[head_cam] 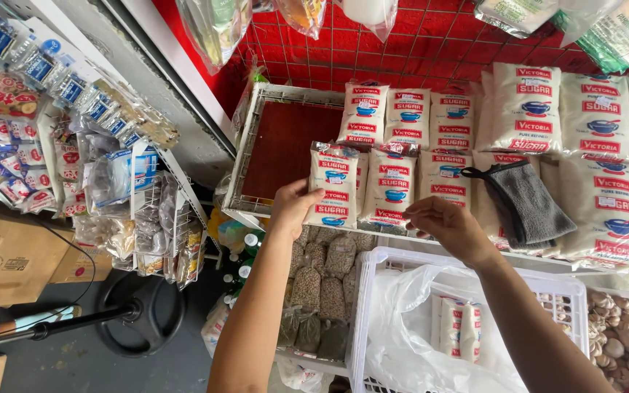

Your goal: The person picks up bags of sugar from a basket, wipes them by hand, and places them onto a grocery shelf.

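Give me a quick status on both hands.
Left hand gripping white sugar packet on shelf tray. Right hand touching neighbouring packet. Grey cloth lies right.

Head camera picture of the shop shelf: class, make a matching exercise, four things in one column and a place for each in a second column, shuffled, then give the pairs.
Things:
1. small sugar packet
2. grey cloth
3. white basket
4. garlic bulbs

Places:
A. lying on the large sugar bags at the right
B. below the shelf, lined with a clear plastic bag
C. held at its lower edge by the left hand
D. at the bottom right corner, beside the basket

Pairs: 1-C, 2-A, 3-B, 4-D
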